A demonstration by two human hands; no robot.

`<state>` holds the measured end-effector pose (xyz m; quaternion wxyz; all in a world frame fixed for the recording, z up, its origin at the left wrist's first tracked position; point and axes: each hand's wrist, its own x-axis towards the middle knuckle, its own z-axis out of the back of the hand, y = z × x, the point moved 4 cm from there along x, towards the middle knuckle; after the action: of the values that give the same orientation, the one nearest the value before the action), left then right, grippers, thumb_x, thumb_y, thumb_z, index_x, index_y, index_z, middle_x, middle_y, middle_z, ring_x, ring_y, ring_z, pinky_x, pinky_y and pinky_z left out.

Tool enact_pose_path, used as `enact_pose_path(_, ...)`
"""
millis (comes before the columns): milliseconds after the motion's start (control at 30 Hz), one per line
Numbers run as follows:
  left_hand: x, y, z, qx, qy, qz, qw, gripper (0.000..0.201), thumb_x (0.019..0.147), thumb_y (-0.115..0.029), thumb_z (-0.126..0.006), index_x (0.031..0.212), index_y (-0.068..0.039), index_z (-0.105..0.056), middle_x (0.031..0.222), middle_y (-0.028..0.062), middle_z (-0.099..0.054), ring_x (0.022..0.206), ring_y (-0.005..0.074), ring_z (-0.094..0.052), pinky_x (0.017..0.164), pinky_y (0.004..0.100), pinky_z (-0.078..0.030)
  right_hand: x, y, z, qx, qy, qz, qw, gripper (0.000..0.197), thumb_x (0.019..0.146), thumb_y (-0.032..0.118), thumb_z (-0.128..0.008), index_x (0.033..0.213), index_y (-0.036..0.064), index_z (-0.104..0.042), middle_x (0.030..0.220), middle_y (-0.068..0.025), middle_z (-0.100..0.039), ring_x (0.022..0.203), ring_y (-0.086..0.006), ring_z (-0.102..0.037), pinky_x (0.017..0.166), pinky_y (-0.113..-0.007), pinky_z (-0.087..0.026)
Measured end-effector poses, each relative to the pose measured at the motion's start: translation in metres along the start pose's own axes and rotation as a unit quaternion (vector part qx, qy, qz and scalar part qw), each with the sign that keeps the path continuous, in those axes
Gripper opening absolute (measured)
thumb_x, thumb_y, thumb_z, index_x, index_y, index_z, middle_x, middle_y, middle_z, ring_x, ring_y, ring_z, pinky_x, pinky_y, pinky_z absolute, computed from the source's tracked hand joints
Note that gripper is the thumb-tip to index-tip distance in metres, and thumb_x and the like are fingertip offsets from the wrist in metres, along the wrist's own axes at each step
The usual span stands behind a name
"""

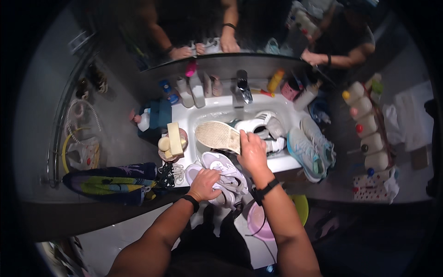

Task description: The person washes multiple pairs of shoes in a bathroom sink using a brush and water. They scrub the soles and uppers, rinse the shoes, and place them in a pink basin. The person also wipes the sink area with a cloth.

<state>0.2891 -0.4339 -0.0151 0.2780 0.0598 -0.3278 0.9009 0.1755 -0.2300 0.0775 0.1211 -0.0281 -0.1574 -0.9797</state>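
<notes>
My right hand [253, 151] grips a sneaker [218, 135] by its heel end, with the worn, beige-white sole turned up over the sink [196, 152]. My left hand [206, 183] is closed on one of a pair of pale lavender-white sneakers [220, 162] at the sink's front rim. Behind the raised sole, white sneakers with dark parts [260, 127] lie in the basin under the black and silver faucet [243, 87]. My left palm and part of the shoe under it are hidden.
Light grey and turquoise sneakers [308, 145] stand on the counter at right. Soap bars [174, 141] lie stacked at left, near a dark patterned cloth [110, 182]. Bottles [196, 87] line the back below a mirror [194, 23]. A pink basin [259, 221] is below the counter.
</notes>
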Motion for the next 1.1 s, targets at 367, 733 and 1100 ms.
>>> enact_pose_path(367, 0.009, -0.002, -0.008, 0.001, 0.028, 0.0, 1.0, 0.033, 0.067, -0.018, -0.072, 0.094, -0.005, -0.059, 0.121, 0.0221, -0.072, 0.104, 0.0427, -0.065, 0.093, 0.0498, -0.047, -0.317, -0.207, -0.16, 0.317, -0.077, -0.366, 0.872, 0.022, 0.101, 0.023, -0.062, 0.095, 0.0048, -0.072, 0.09, -0.0203, -0.073, 0.086, -0.0428, -0.07, 0.079, -0.052, -0.056)
enact_pose_path(733, -0.011, 0.016, -0.007, 0.024, 0.06, 0.083, 0.994, 0.026, 0.079, -0.015, -0.069, 0.096, 0.0, -0.054, 0.12, 0.0255, -0.063, 0.095, 0.0359, -0.059, 0.091, 0.0421, -0.049, -0.678, -0.242, -0.39, 0.367, 0.005, -0.877, 0.31, 0.047, 0.092, 0.037, -0.08, 0.124, 0.0046, -0.066, 0.137, -0.0162, -0.065, 0.121, -0.0311, -0.062, 0.087, -0.062, -0.055)
enact_pose_path(1100, -0.004, 0.01, -0.008, 0.045, 0.056, 0.061, 0.996, 0.041, 0.084, -0.032, -0.071, 0.098, 0.004, -0.056, 0.113, 0.0225, -0.058, 0.1, 0.037, -0.056, 0.097, 0.0439, -0.045, -0.631, -0.236, -0.429, 0.603, -0.264, -0.74, 0.137, 0.031, 0.097, 0.023, -0.068, 0.123, 0.0068, -0.066, 0.112, -0.0097, -0.068, 0.108, -0.034, -0.069, 0.108, -0.065, -0.051)
